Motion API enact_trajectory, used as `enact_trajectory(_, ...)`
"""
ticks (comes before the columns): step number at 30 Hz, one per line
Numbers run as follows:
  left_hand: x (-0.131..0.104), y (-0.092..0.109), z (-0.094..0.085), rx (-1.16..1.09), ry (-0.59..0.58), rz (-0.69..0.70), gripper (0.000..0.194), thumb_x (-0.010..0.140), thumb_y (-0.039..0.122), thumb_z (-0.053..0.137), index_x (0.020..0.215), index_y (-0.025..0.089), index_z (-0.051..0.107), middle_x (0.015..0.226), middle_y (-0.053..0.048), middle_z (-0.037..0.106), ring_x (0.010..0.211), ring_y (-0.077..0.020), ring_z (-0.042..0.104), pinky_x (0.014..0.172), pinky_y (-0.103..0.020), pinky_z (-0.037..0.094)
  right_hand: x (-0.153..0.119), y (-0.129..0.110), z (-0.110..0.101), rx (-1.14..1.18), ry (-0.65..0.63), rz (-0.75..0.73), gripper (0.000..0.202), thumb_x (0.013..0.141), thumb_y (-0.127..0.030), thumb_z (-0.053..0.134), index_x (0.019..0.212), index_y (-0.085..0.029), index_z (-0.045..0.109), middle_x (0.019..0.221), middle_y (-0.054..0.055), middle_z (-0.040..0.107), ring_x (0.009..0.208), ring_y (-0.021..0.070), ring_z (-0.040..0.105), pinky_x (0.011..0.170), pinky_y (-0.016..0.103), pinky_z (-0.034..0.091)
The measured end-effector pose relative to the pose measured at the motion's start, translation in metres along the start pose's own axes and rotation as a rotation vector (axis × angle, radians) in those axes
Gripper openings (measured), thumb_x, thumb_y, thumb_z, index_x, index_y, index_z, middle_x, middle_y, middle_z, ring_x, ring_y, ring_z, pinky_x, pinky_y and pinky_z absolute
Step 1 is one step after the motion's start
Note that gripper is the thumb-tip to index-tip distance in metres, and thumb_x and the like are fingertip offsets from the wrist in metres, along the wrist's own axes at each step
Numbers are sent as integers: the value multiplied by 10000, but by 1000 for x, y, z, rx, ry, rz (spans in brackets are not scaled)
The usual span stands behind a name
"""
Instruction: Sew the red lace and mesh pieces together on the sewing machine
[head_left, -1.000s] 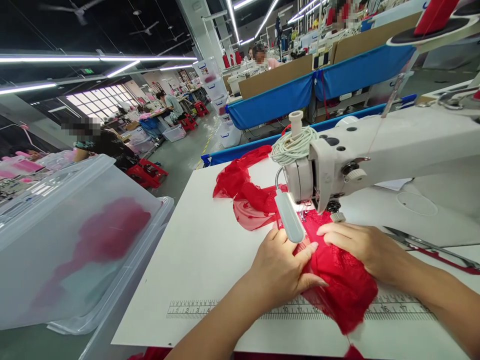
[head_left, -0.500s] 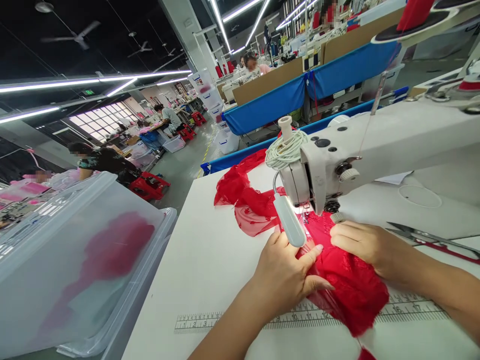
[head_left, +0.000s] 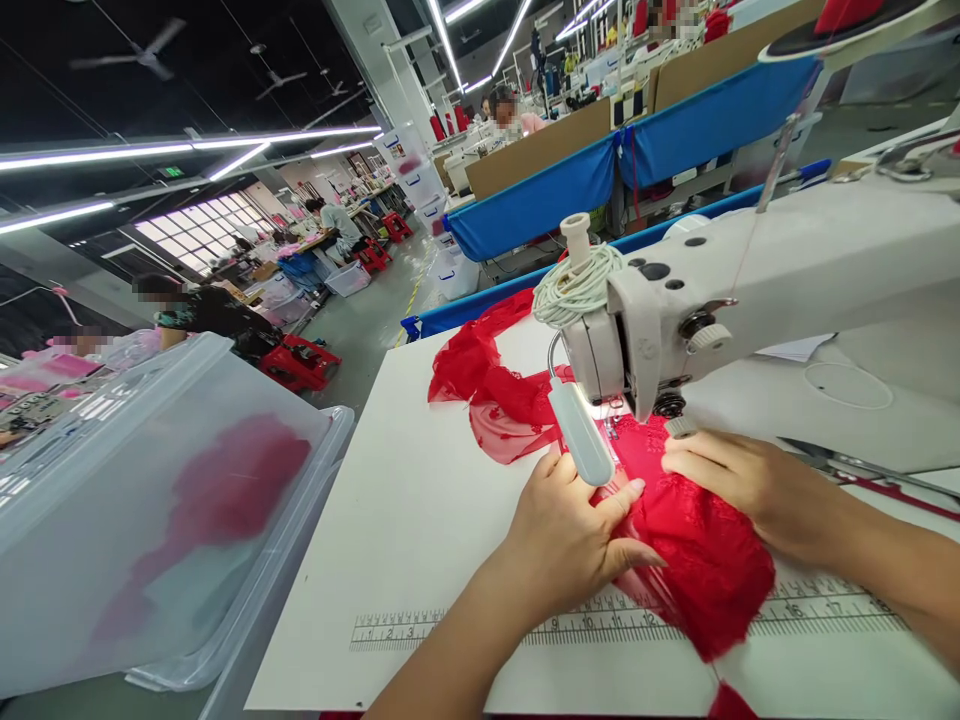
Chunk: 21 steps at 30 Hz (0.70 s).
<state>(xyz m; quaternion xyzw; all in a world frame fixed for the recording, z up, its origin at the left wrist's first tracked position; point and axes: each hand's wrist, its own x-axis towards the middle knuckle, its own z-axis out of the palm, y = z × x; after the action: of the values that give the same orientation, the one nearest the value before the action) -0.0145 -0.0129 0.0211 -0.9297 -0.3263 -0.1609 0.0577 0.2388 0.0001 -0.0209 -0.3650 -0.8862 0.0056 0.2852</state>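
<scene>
Red lace fabric (head_left: 697,550) lies bunched under the head of a white sewing machine (head_left: 780,270), with more of it spread behind on the white table. My left hand (head_left: 562,530) presses on its left edge, thumb and fingers apart, partly behind the pale lamp (head_left: 581,432). On the right, my right hand (head_left: 735,485) pinches the fabric just below the machine's knob, its fingers bent together. The needle area is lit; the needle itself is hard to make out.
Black and red scissors (head_left: 870,475) lie right of my right hand. A printed ruler (head_left: 585,628) runs along the table's near side. A translucent bin (head_left: 187,510) stands at the left. Several people sit at work farther back.
The view has shifted slightly, with the machine a little farther right in the picture. Both hands keep nearly the same places on the fabric.
</scene>
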Motion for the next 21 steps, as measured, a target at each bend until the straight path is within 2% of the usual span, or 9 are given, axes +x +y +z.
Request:
enact_trajectory(4, 0, -1, -1, -4, -65, -3, 753, 1000, 716, 202, 1291, 235, 703, 1144, -128, 731, 871, -256, 597, 901, -446, 465, 2, -5, -7, -60, 161, 30, 342, 966, -63, 318, 1002, -197, 630, 896, 75, 656, 619, 181, 604, 504, 294, 446)
enact_trajectory(7, 1, -2, -2, -2, -97, 2, 705, 1004, 708, 264, 1310, 236, 688, 1163, -130, 721, 897, -260, 606, 932, -464, 459, 1, -9, -10, -48, 236, 95, 320, 962, -69, 362, 1052, -239, 618, 1049, 90, 712, 721, 200, 689, 515, 291, 493)
enact_trajectory(10, 1, -2, -2, 5, -97, 8, 691, 1003, 707, 288, 1315, 233, 683, 1172, -130, 717, 893, -257, 609, 931, -463, 457, 4, -15, -13, -28, 354, 65, 322, 944, -55, 455, 1107, -288, 605, 1068, 59, 736, 807, 212, 730, 577, 288, 560)
enact_trajectory(14, 1, -3, 1, 17, -51, 21, 684, 994, 716, 305, 1285, 240, 700, 1139, -123, 730, 867, -246, 602, 855, -418, 462, 14, -23, -20, 59, 456, 146, 405, 887, 10, 435, 999, -332, 622, 966, 19, 728, 787, 211, 730, 627, 314, 593)
enact_trajectory(19, 1, -3, 1, 23, 26, 36, 687, 1008, 698, 283, 1223, 224, 731, 1091, -116, 745, 831, -241, 590, 812, -393, 453, 19, -23, -30, 170, 570, 198, 310, 827, 18, 463, 822, -274, 567, 800, -13, 656, 679, 156, 663, 605, 264, 532)
enact_trajectory(21, 1, -3, 0, 30, 21, 32, 676, 1008, 696, 295, 1218, 225, 733, 1084, -116, 747, 819, -242, 586, 810, -398, 453, 17, -20, -30, 268, 541, 227, 295, 832, 17, 452, 807, -268, 525, 773, -29, 639, 675, 142, 643, 621, 250, 516)
